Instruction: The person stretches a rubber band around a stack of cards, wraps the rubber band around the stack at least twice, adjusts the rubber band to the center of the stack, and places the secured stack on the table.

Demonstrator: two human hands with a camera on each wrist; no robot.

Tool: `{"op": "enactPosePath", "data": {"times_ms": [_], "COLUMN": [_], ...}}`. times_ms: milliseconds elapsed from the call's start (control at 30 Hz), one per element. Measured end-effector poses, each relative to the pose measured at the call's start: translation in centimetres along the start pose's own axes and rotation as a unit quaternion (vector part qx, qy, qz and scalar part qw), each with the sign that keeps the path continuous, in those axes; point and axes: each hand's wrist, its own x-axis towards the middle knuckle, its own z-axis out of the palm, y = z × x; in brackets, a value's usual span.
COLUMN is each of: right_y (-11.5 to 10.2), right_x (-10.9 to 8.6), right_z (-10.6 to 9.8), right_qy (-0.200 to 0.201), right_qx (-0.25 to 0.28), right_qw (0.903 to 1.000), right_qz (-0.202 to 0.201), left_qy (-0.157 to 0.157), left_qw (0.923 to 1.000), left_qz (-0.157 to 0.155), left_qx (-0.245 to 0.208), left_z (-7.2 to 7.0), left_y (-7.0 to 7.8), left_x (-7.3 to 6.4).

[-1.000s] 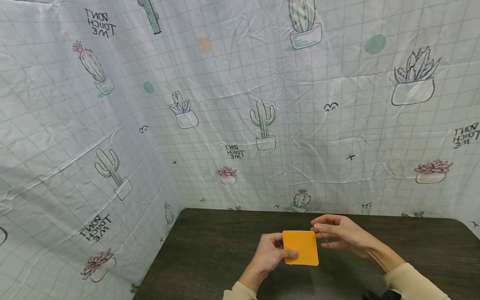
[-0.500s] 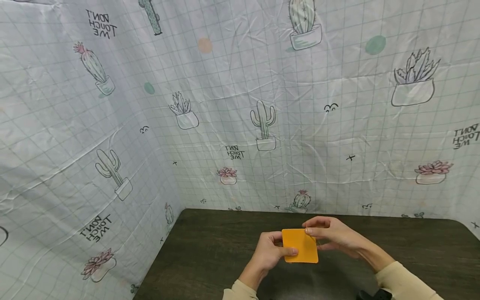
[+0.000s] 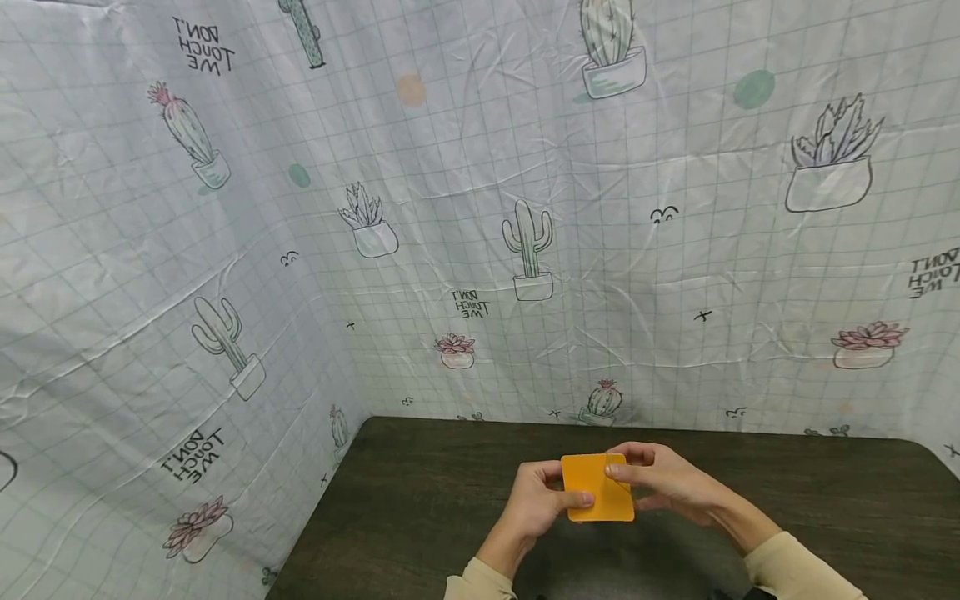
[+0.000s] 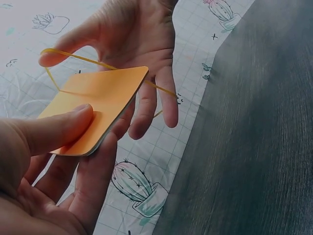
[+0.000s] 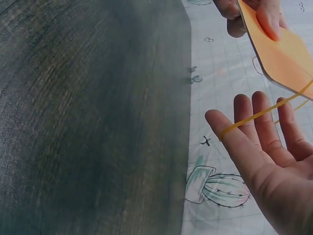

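My left hand (image 3: 536,502) pinches a thin orange square card (image 3: 597,475) with rounded corners and a greyish edge. The thumb lies flat on its face, the fingers behind it. A yellow rubber band (image 4: 80,58) is stretched over my right hand (image 5: 274,161), hooked on the thumb and on the little finger. It crosses the card's face near the end away from my left hand. In the head view my right hand is at the card's upper right corner, thumb in front and other fingers partly hidden behind. The right fingers are spread and mostly straight in both wrist views.
Both hands are above a dark wood-grain table (image 3: 420,500). A white grid-patterned cloth (image 3: 450,208) with cactus drawings hangs behind and at the left. A black object (image 3: 757,594) shows at the bottom edge by the right sleeve.
My right hand has moved left, from beside the card to overlapping its right corner, bringing the rubber band across the face. My left hand still holds the card in nearly the same place.
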Motion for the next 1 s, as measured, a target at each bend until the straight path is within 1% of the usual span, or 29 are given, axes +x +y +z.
{"op": "enactPosePath", "data": {"times_ms": [133, 333, 567, 733, 833, 1000], "right_y": [0.3, 0.8, 1.5, 1.9, 2.1, 2.4], "right_x": [0.0, 0.0, -0.1, -0.3, -0.2, -0.1], "right_z": [0.2, 0.6, 1.0, 1.4, 1.6, 2.0], "right_qy": [-0.007, 0.002, 0.003, -0.012, -0.016, -0.008], "right_qx": [0.012, 0.026, 0.068, 0.095, 0.1, 0.093], "right_qw": [0.9999, 0.9997, 0.9977, 0.9953, 0.9948, 0.9956], "right_qz": [-0.001, 0.002, -0.005, -0.012, -0.012, -0.007], "left_qy": [0.007, 0.024, 0.042, 0.053, 0.057, 0.059], "left_qw": [1.0, 0.9996, 0.9987, 0.997, 0.9962, 0.9959], "left_qz": [0.006, 0.012, 0.008, 0.005, 0.007, 0.009], "left_qx": [0.001, 0.0, -0.028, -0.056, -0.065, -0.069], "left_z": [0.0, 0.2, 0.5, 0.6, 0.6, 0.6], "left_y": [-0.1, -0.2, -0.3, -0.2, -0.2, -0.3], "left_x": [0.0, 0.2, 0.4, 0.4, 0.4, 0.5]}}
